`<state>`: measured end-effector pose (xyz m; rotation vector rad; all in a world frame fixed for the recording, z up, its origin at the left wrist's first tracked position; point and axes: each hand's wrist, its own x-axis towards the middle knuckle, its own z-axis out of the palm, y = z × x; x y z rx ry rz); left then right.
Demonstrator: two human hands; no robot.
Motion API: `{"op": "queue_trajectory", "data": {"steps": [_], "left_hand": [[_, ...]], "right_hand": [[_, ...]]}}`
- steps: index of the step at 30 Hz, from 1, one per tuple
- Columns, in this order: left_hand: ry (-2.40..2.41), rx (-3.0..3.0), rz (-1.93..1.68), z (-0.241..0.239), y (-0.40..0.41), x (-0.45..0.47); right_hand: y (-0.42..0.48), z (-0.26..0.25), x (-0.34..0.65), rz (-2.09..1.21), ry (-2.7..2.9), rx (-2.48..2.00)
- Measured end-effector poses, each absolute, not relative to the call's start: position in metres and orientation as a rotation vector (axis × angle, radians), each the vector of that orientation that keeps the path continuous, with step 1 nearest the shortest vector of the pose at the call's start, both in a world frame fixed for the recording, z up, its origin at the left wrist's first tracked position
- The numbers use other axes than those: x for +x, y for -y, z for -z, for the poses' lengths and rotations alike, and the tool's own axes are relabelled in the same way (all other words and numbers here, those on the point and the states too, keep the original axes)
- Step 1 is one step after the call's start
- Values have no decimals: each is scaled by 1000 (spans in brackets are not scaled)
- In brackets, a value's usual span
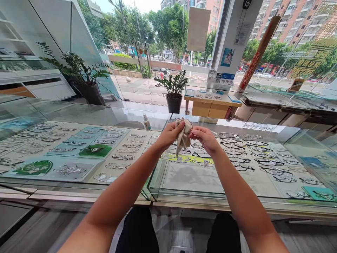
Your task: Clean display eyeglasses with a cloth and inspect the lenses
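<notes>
Above the glass display counter (188, 182), both hands meet around a beige wiping cloth (183, 140) and a thin-rimmed pair of eyeglasses (191, 131). My left hand (170, 135) is closed on the cloth, the thumb on top, with a corner of fabric hanging down. Part of the eyeglasses is wrapped in the cloth and hidden. At the right side of the cloth, my right hand (204, 138) pinches the eyeglasses' dark, slim frame between thumb and fingers. A small white spray bottle (146, 123) stands upright on the glass top, left of my hands.
Rows of eyeglasses (122, 157) lie inside the counter on both sides, some on green display pads (95, 150). Beyond it stand a potted plant (174, 95), a larger plant (88, 88) at left, and a wooden table (204, 109). Glass panes separate the shop from the street.
</notes>
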<state>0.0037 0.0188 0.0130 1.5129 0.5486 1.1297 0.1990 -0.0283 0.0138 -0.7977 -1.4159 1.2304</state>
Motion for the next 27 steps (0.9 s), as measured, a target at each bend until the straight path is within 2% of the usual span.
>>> {"op": "queue_trajectory", "data": {"steps": [6, 13, 27], "left_hand": [[-583, 1401, -1125, -5, -18, 10], [-459, 1340, -1044, -7, -14, 8], [-582, 1288, -1342, -1, -7, 21]], "right_hand": [[28, -13, 197, -1116, 1588, -825], [25, -7, 195, -1217, 1456, -817], [27, -9, 194, -1121, 1631, -803]]}}
